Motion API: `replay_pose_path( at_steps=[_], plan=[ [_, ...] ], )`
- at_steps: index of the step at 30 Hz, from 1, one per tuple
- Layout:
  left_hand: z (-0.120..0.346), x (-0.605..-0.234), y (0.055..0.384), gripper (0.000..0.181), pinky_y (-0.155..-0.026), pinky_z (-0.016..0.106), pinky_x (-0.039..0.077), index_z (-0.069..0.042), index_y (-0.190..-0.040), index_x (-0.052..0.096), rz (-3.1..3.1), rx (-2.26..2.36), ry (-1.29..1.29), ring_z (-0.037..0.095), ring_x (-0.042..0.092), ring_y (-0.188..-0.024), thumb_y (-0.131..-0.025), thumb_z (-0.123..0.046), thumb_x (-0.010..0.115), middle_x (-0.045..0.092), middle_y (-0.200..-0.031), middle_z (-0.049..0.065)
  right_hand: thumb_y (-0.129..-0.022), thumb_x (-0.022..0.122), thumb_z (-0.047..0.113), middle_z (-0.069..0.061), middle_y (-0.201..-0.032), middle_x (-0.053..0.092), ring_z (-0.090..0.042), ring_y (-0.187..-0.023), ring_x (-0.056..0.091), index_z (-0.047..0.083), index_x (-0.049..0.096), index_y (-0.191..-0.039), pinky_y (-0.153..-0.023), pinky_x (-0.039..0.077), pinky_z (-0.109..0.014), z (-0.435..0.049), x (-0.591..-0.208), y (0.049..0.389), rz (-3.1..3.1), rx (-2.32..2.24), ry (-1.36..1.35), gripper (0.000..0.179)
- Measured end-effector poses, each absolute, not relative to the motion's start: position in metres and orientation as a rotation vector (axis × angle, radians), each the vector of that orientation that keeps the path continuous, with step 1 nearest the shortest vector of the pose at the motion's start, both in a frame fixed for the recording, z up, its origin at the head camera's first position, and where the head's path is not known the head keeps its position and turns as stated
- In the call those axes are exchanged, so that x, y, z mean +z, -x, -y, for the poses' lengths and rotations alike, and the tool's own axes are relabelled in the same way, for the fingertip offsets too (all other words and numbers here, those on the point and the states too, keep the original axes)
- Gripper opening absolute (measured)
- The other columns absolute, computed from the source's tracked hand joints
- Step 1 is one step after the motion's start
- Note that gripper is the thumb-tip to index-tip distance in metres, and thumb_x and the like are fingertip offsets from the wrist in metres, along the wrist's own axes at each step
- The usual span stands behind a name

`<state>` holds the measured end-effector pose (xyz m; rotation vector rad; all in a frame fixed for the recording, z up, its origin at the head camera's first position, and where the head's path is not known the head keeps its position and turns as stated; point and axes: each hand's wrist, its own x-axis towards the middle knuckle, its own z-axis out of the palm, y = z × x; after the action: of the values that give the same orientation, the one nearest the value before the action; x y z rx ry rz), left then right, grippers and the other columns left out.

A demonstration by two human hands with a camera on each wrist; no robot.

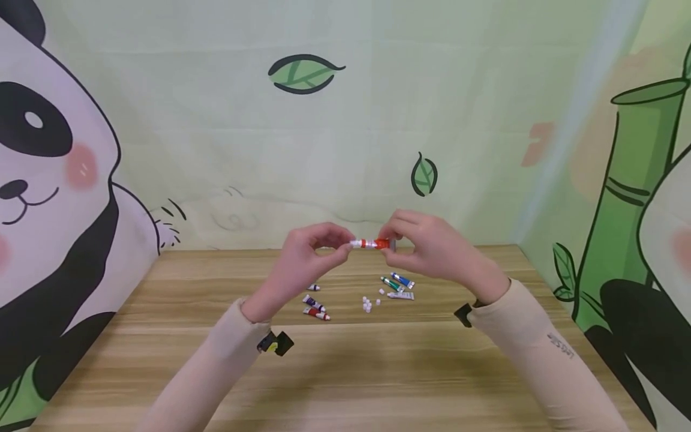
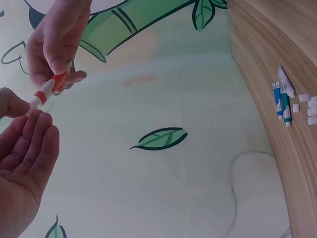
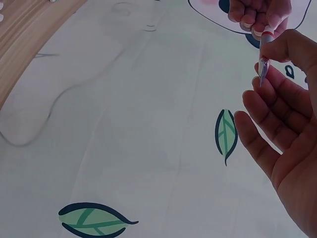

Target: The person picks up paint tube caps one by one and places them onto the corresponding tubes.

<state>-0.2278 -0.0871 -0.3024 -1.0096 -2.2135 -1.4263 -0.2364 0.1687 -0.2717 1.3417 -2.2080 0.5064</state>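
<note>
An orange-red and white paint tube point(image 1: 369, 244) is held level above the table between both hands. My left hand point(image 1: 318, 249) pinches its white cap end between thumb and fingertips. At the other end, my right hand point(image 1: 426, 243) grips the tube's body, and the flat crimped tail pokes out past the fingers. The left wrist view shows the paint tube point(image 2: 45, 91) with the left thumb and fingers at its white tip. In the right wrist view, the right thumb lies across the tube's body, and the silvery tail point(image 3: 263, 74) points toward the palm.
On the wooden table point(image 1: 351, 372) lie a blue tube point(image 1: 402, 280), a green tube point(image 1: 391, 284) and a white tube point(image 1: 401, 296). Several small white caps point(image 1: 367, 305) sit left of them. A red tube point(image 1: 316, 314) and a dark purple tube point(image 1: 314, 303) lie further left.
</note>
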Motion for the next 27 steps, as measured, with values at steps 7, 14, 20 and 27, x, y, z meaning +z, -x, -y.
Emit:
replay_pose_path(
  at_steps=[7,14,20,27],
  plan=[
    [0.0872,-0.3073,0.2271,0.010,-0.081,0.032,0.057,-0.007,-0.103,0.073,2.232,-1.441,0.989,0.012,0.069,-0.085,-0.092,-0.007,0.072,0.074,-0.095,-0.001,-0.083,0.075,0.007,0.002,-0.088,0.064,-0.006,-0.075,0.058,0.006,0.069,-0.093,-0.068,0.052,-0.025,-0.1646,-0.2736,0.2346,2.197,0.493,-1.356,0.012],
    [0.0886,-0.3090,0.2237,0.011,-0.082,0.035,0.058,-0.006,-0.103,0.074,2.235,-1.505,0.976,0.015,0.070,-0.086,-0.093,-0.009,0.072,0.075,-0.095,0.001,-0.080,0.074,0.006,0.001,-0.089,0.065,-0.007,-0.074,0.056,0.006,0.069,-0.093,-0.065,0.053,-0.025,-0.1629,-0.2780,0.2352,2.133,0.488,-1.383,0.014],
    [0.0893,-0.3090,0.2219,0.011,-0.080,0.043,0.058,-0.006,-0.103,0.074,2.255,-1.617,0.932,0.023,0.070,-0.086,-0.093,-0.010,0.073,0.074,-0.096,0.004,-0.079,0.074,0.005,0.000,-0.087,0.064,-0.009,-0.073,0.057,0.005,0.068,-0.092,-0.064,0.052,-0.025,-0.1613,-0.2793,0.2367,2.050,0.476,-1.408,0.014],
    [0.0900,-0.3100,0.2227,0.012,-0.083,0.037,0.058,-0.007,-0.105,0.073,2.207,-1.612,0.986,0.018,0.071,-0.092,-0.093,-0.007,0.072,0.074,-0.100,0.003,-0.079,0.075,0.006,0.001,-0.086,0.064,-0.008,-0.073,0.056,0.005,0.069,-0.091,-0.064,0.052,-0.025,-0.1609,-0.2783,0.2354,2.061,0.495,-1.401,0.013]
  ],
)
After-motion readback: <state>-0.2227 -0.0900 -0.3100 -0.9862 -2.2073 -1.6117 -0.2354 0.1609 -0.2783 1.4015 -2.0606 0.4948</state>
